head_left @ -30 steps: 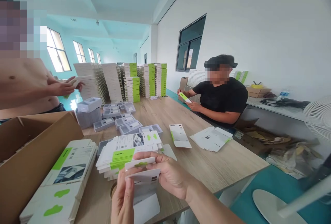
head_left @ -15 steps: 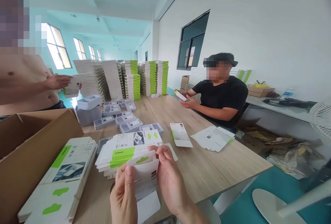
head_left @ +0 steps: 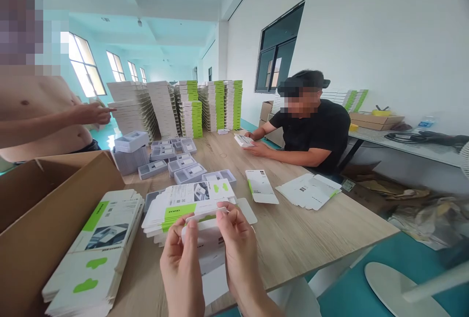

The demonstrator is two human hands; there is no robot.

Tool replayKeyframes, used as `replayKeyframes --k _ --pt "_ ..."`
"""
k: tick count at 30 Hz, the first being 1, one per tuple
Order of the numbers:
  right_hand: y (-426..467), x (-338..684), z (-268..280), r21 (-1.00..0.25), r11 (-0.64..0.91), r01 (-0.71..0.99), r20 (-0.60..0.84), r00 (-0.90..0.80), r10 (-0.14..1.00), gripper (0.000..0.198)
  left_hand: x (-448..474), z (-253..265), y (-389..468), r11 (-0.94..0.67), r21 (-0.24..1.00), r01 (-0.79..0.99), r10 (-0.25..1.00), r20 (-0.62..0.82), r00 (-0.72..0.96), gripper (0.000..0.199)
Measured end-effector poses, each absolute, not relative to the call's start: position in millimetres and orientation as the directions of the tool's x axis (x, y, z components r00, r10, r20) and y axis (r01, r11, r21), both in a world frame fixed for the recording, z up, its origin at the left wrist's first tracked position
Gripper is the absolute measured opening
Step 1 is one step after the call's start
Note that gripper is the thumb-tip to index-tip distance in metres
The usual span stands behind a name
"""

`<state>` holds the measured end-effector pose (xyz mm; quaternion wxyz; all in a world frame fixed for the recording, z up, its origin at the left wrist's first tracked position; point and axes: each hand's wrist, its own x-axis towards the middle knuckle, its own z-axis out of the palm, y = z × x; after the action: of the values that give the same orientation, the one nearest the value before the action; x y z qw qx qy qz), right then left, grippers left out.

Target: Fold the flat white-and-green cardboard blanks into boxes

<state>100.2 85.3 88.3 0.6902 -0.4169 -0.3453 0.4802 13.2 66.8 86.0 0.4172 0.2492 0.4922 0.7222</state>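
The white carton [head_left: 211,248] is in front of you, above the near edge of the table [head_left: 315,239]. Your left hand [head_left: 183,261] pinches its upper left edge between thumb and fingers; your right hand [head_left: 240,243] grips the upper right, thumb near the green cutout. Even pressure from both thumbs should hold the end panels square; pressing harder on one side would likely crease the card. Just beyond lies a stack of flat cartons [head_left: 188,194]. Behind it, grey trays [head_left: 189,173] with open compartments lie scattered, some apparently holding small pale pieces. To the left, beside a banded bundle of cartons [head_left: 110,234], stands an open cardboard box [head_left: 84,200]; you cannot tell its contents.
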Motion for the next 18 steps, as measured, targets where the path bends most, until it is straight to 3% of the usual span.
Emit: replayKeyframes --k 6,18 --pt "88 95 91 -0.908 0.238 -0.345 0.11 0.352 0.929 0.027 17 96 74 -0.245 0.926 -0.288 0.796 0.023 -0.605 0.041" --pt "89 95 86 -0.896 0.437 -0.079 0.4 0.283 0.872 0.032 19 84 88 -0.338 0.924 -0.177 0.721 0.133 -0.681 0.029"
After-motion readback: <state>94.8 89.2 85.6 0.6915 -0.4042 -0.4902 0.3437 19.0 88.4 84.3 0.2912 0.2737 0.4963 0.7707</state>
